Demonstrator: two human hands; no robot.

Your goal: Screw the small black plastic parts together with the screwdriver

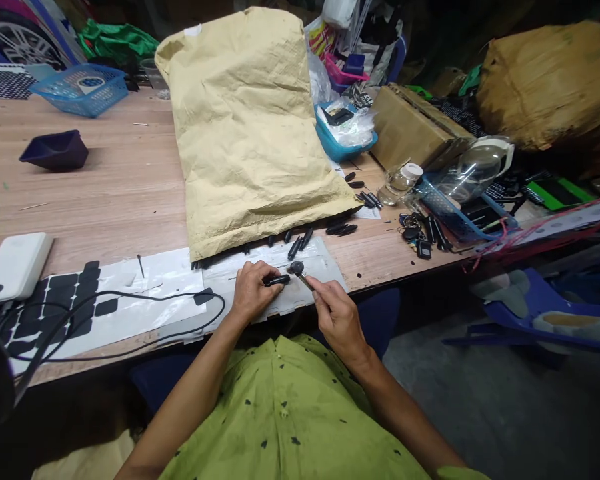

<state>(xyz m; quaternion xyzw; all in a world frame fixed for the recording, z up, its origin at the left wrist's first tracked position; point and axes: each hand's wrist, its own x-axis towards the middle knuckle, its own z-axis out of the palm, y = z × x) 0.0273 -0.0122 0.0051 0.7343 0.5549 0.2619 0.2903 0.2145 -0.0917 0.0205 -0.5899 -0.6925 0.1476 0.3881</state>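
Observation:
My left hand (253,288) is closed around a small black oblong piece (279,281), held low over the pale board (325,260) at the table's front edge. In my right hand (339,313) is a thin-handled tool with a round black head (297,268). That head sits just beyond the tip of the black piece; whether the two touch I cannot tell. More black oblong pieces (295,248) lie on the board and along the lower edge of the large tan paper bag (250,140).
To the left are a white power bank (17,267), a black cable (170,295) and a sheet of black stickers (63,293). A purple tray (55,150) stands farther back. On the right are a clear bottle (400,181), a blue basket (460,217) and a cardboard box (410,130).

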